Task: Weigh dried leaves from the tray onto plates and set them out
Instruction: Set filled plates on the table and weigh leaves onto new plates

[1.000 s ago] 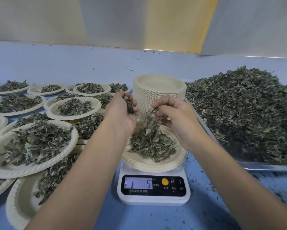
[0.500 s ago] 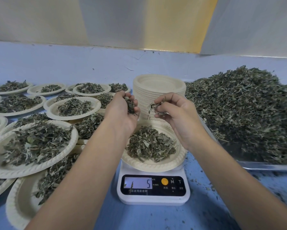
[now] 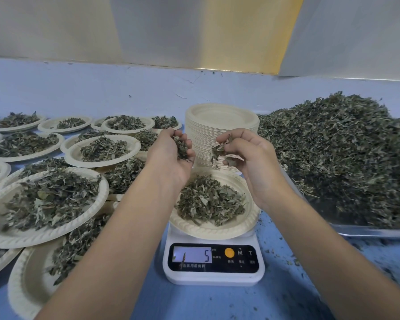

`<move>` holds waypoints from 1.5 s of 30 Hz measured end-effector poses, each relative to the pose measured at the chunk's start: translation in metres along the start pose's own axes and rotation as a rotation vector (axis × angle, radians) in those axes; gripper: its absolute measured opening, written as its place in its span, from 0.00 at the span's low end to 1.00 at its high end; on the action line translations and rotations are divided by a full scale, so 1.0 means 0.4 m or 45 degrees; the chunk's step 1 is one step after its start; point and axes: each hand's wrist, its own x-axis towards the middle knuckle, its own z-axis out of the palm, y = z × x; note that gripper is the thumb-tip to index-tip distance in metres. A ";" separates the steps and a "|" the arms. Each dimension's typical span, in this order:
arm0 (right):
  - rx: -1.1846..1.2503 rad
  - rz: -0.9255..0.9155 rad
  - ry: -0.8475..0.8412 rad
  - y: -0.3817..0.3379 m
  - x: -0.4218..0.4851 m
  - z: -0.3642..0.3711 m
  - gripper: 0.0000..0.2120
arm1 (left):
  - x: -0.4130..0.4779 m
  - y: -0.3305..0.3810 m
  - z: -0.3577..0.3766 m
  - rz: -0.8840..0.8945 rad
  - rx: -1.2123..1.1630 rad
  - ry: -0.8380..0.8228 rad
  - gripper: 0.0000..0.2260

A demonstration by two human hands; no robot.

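- Dried leaves (image 3: 181, 147) are cupped in the curled left hand (image 3: 171, 160); a few more are pinched in the right hand (image 3: 254, 158).
- Both hands are held over the leaf-filled plate (image 3: 208, 232) on the scale (image 3: 214, 277), near the table (image 3: 217, 303) front edge.
- Display (image 3: 192, 255) is read as "5"; keys (image 3: 240, 253) are marked "M" and "T".
- A heaped tray (image 3: 367, 232) is noted at the right edge.

Held leaves (image 3: 217, 150), in right hand (image 3: 252, 158) pinch and left hand (image 3: 171, 158) cup: dry, matt, crinkled. Plate (image 3: 211, 230) directly below both grips: looks like pressed paper pulp, cream, matt, embossed rim. Scale (image 3: 214, 278) under it: white plastic, smooth, slight gloss; black panel (image 3: 240, 267) glossy. Plate stack (image 3: 221, 121) just behind the hands: same matt pulp. Tray (image 3: 367, 232) right of the right-hand grip: bare metal, dull sheen. Table (image 3: 217, 303): blue, matt, scuffed.
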 end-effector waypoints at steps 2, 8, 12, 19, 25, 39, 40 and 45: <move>-0.024 -0.006 -0.004 -0.002 -0.002 -0.002 0.16 | -0.001 0.000 0.001 0.000 0.000 0.002 0.12; -0.112 -0.008 -0.070 -0.005 -0.008 -0.002 0.12 | 0.000 -0.001 0.000 -0.007 0.002 -0.004 0.12; -0.106 -0.005 -0.082 -0.008 -0.010 0.001 0.13 | -0.001 -0.001 0.001 -0.007 0.008 -0.006 0.12; -0.119 0.012 -0.096 -0.010 -0.014 0.001 0.12 | 0.002 -0.002 0.000 -0.008 0.012 -0.012 0.12; -0.138 -0.013 -0.092 -0.003 -0.013 0.003 0.11 | -0.004 -0.004 0.005 -0.008 0.050 -0.046 0.13; -0.601 -0.315 0.108 0.017 -0.015 0.019 0.09 | -0.044 -0.035 0.042 0.037 0.432 -0.348 0.09; -0.606 -0.327 0.125 0.014 -0.013 0.014 0.09 | -0.043 -0.037 0.041 0.036 0.447 -0.366 0.09; -0.593 -0.314 0.148 0.012 -0.006 0.002 0.11 | -0.044 -0.043 0.042 0.041 0.440 -0.406 0.09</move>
